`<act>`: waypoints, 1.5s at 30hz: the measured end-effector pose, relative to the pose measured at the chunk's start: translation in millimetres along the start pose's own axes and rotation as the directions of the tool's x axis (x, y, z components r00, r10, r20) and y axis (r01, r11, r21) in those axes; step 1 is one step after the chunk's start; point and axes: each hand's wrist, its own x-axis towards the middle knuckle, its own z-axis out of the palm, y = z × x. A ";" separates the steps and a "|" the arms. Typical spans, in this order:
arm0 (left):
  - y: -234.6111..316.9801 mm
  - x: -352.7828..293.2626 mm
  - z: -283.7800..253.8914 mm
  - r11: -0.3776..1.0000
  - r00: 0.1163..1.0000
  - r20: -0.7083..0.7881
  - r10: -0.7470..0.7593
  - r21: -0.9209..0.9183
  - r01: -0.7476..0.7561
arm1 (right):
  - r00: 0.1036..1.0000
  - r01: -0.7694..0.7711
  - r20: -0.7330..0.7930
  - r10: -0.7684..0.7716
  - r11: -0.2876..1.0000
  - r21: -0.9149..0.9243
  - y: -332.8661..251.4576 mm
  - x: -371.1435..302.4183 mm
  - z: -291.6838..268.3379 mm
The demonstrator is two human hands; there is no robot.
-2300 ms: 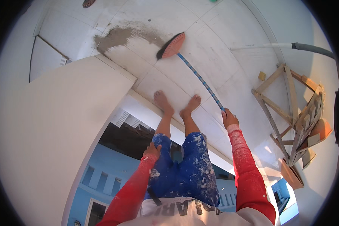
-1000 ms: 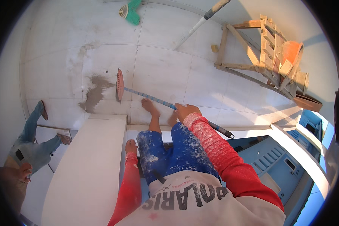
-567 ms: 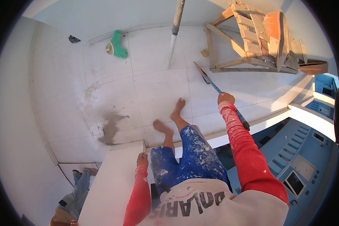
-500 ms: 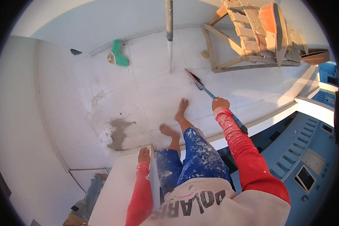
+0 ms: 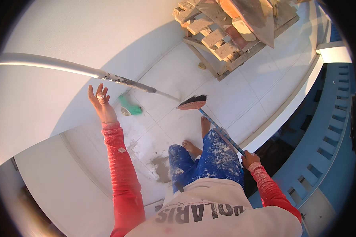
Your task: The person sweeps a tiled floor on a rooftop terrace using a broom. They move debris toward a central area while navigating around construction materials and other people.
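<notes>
My right hand (image 5: 250,158) is closed around the blue handle of a broom (image 5: 217,128). Its orange head with dark bristles (image 5: 191,103) hangs just above the white tiled floor (image 5: 241,83), ahead of my bare feet. My left hand (image 5: 101,102) is raised with the fingers spread, holding nothing. It is close to a long grey pole (image 5: 79,71) that leans against the white wall, but does not touch it. Both sleeves are red; my blue trousers are spattered with white.
A green and white object (image 5: 129,109) lies on the floor near the wall. A grey wet patch (image 5: 161,168) marks the tiles by my left foot. A stack of wooden pallets (image 5: 229,29) stands at the far end. A low white ledge (image 5: 288,110) borders a drop on the right.
The view has swung round. My left hand rose from beside my leg to up by the pole. The broom head moved from the grey patch to the tiles ahead.
</notes>
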 end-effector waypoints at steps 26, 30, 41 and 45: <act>99.6 -1.4 128.1 0.976 0.986 -0.031 0.162 -0.140 -0.165 | 0.904 -0.423 0.266 0.335 0.790 0.444 -61.0 193.9 -45.9; 115.9 0.0 134.4 0.976 0.988 -0.015 0.153 -0.156 -0.153 | 0.910 -0.402 0.315 0.269 0.760 0.511 -11.8 60.1 -22.8; 102.5 -10.0 148.0 0.936 0.937 0.144 0.317 -0.209 -0.285 | 0.914 -0.357 0.086 0.397 0.684 0.636 -57.6 262.2 -13.5; 101.0 -9.8 146.1 0.972 0.989 -0.021 0.144 -0.187 -0.146 | 0.871 -0.485 0.327 0.366 0.744 0.459 -38.5 124.1 47.8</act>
